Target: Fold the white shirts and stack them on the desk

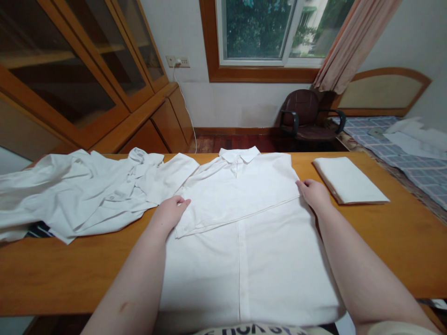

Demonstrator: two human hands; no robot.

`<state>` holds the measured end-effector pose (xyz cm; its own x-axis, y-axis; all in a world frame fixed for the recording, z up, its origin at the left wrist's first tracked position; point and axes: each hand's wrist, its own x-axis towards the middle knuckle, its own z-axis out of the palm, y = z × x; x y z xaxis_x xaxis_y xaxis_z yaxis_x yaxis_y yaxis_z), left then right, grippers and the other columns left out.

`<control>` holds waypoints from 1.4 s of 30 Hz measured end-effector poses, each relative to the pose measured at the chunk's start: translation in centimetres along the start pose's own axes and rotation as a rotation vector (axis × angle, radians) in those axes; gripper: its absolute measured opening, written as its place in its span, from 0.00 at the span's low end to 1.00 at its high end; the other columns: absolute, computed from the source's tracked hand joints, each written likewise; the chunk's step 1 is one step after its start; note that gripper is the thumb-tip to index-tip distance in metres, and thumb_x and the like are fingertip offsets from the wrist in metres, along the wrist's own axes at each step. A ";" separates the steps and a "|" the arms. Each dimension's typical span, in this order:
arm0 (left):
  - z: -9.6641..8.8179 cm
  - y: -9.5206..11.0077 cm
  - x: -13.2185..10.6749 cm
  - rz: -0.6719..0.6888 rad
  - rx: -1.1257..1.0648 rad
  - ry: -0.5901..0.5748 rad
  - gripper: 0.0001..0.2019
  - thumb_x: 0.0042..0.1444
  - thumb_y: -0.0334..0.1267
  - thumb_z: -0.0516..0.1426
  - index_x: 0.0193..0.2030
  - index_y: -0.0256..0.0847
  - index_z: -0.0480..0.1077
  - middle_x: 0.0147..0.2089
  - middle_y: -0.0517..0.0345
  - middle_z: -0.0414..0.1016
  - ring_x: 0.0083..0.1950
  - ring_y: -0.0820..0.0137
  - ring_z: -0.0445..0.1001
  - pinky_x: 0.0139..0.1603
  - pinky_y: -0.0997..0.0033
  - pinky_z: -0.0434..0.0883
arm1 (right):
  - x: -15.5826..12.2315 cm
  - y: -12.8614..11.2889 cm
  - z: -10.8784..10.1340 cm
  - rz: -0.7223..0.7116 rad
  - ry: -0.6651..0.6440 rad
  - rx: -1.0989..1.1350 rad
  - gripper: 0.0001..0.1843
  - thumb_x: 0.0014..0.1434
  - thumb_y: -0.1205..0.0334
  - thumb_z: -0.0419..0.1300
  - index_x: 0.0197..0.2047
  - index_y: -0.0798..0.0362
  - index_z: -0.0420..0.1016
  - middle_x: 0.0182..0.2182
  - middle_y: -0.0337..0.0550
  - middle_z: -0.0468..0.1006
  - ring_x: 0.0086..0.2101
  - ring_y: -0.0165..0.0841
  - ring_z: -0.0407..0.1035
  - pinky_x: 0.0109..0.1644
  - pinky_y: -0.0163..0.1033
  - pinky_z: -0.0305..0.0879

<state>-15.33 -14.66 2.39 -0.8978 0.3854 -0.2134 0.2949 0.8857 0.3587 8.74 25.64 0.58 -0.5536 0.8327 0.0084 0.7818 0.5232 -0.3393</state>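
A white collared shirt (pixel 244 242) lies flat on the wooden table (pixel 401 242), collar toward the far edge, with one sleeve folded across its chest. My left hand (pixel 171 211) rests on the shirt's left side at the folded sleeve's end, fingers curled and pinching the cloth. My right hand (pixel 314 193) presses on the shirt's right edge where the sleeve fold starts, its fingers bent over the fabric.
A heap of crumpled white shirts (pixel 80 195) covers the table's left part. A folded white shirt (pixel 349 180) lies at the right. Beyond the table stand a wooden cabinet (pixel 87 79), a brown armchair (pixel 307 118) and a bed (pixel 412 158).
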 end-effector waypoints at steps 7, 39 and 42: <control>0.2 -0.3 0.3 -0.030 -0.001 -0.009 0.17 0.51 0.55 0.52 0.28 0.44 0.70 0.27 0.57 0.74 0.30 0.64 0.72 0.28 0.70 0.59 | 0.4 0.5 0.0 -0.039 -0.031 -0.065 0.21 0.59 0.48 0.49 0.33 0.54 0.77 0.29 0.52 0.78 0.31 0.41 0.70 0.31 0.39 0.56; -0.7 0.0 -0.4 -0.052 -0.098 0.055 0.14 0.51 0.49 0.53 0.37 0.44 0.71 0.33 0.59 0.76 0.34 0.65 0.73 0.31 0.71 0.63 | -0.5 0.0 0.3 -0.305 -0.030 0.140 0.36 0.57 0.48 0.56 0.64 0.59 0.60 0.58 0.56 0.68 0.56 0.47 0.63 0.59 0.50 0.59; -1.5 -0.6 -0.3 -0.085 -0.126 0.053 0.15 0.52 0.50 0.51 0.36 0.44 0.72 0.33 0.58 0.76 0.35 0.64 0.73 0.32 0.71 0.63 | -0.5 0.0 0.3 -0.315 -0.030 0.125 0.36 0.57 0.48 0.56 0.64 0.60 0.61 0.57 0.57 0.68 0.56 0.47 0.64 0.59 0.50 0.59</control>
<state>-15.73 -15.72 3.55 -0.9347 0.2935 -0.2006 0.1769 0.8735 0.4535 8.91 25.12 0.30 -0.7718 0.6272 0.1042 0.5308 0.7259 -0.4375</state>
